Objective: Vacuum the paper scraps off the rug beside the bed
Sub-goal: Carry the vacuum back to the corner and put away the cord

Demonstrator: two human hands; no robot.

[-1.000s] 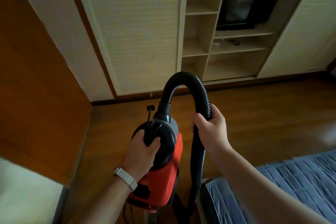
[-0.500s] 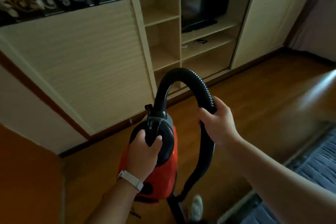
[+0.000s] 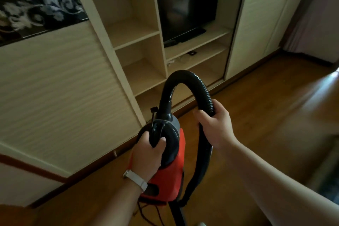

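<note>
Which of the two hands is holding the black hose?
The right hand, curled round the black hose. The left hand, the one with the white wristband, grips the handle of the red vacuum instead.

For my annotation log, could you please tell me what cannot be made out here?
Head view:
- Hose end and nozzle: the hose drops past the bottom edge.
- Paper scraps: none visible; the rug is a blurred sliver at the right edge.
- Small items on the shelf below the television: too small, blurred.
- Mostly covered by the left hand: the vacuum handle.
</note>
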